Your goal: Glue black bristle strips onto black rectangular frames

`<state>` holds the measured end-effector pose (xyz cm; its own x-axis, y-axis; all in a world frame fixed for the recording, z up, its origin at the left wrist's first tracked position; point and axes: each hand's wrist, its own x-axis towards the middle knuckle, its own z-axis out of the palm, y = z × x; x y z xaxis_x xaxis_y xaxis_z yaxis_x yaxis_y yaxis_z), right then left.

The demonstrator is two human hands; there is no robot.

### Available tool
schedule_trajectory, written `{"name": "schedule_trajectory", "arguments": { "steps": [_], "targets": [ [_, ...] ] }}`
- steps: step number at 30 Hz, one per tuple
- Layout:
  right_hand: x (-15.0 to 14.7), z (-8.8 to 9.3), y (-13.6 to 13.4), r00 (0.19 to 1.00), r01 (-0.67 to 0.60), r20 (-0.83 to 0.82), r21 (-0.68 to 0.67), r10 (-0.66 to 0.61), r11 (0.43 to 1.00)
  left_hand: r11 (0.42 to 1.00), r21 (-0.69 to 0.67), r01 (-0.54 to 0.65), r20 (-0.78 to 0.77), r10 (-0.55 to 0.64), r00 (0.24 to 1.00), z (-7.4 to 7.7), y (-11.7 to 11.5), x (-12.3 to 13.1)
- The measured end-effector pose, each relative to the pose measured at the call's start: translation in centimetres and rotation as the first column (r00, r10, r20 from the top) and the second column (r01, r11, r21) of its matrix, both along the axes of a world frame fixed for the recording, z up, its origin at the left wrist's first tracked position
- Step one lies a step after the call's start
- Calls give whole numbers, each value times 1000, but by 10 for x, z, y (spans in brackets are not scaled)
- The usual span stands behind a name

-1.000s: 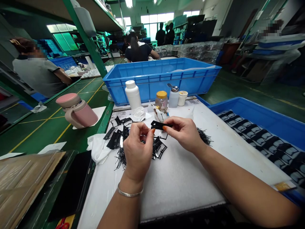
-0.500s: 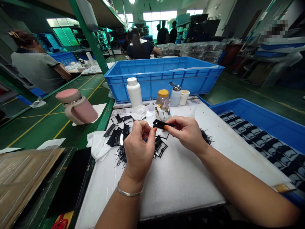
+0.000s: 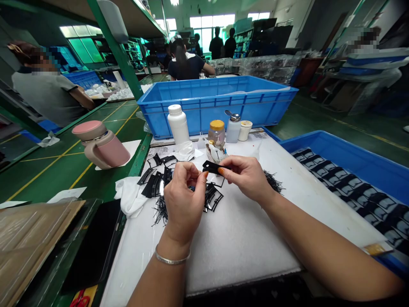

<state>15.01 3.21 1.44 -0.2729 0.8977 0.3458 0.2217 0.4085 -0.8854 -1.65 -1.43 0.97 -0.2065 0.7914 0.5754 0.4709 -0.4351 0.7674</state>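
Note:
My right hand [image 3: 244,175] pinches a slim black plastic piece [image 3: 211,166] with a small slot near its left end. My left hand [image 3: 185,196] is closed, thumb against curled fingers, its thumb tip right at that end of the piece. What the left fingers hold, if anything, is hidden. Under and beyond the left hand lie several curved black plastic frames [image 3: 156,183] with clear windows. A bunch of thin black strips [image 3: 160,211] rests left of my left hand, and another bunch [image 3: 274,182] pokes out behind my right wrist.
At the back of the white worktop [image 3: 236,238] stand a white bottle [image 3: 179,125], a yellow-lidded jar [image 3: 217,130], a pump bottle [image 3: 233,129] and a small white tub [image 3: 245,131]. A blue crate [image 3: 220,108] is behind them; another crate [image 3: 322,138] at right holds rows of dark pieces.
The whole view shifts slightly left. Both hands keep nearly the same pose around the black plastic piece, which tilts a little.

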Motion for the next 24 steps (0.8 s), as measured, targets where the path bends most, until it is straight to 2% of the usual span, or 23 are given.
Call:
{"name": "schedule_trajectory", "arguments": {
  "steps": [7, 12, 16, 24],
  "targets": [
    [2, 1, 0, 999, 11, 41, 31, -12, 999, 999, -32, 8, 39, -7, 999, 0, 1, 1],
    [1, 1, -1, 996, 44, 67, 85, -50, 995, 985, -124, 117, 173, -94, 980, 3, 2, -1],
    [1, 3, -3, 991, 48, 112, 181, -69, 982, 968, -185, 167, 216, -125, 968, 4, 4, -3],
    [3, 7, -5, 978, 45, 175, 357, -114, 933, 966, -203, 159, 174, -124, 977, 2, 6, -6]
  ]
}}
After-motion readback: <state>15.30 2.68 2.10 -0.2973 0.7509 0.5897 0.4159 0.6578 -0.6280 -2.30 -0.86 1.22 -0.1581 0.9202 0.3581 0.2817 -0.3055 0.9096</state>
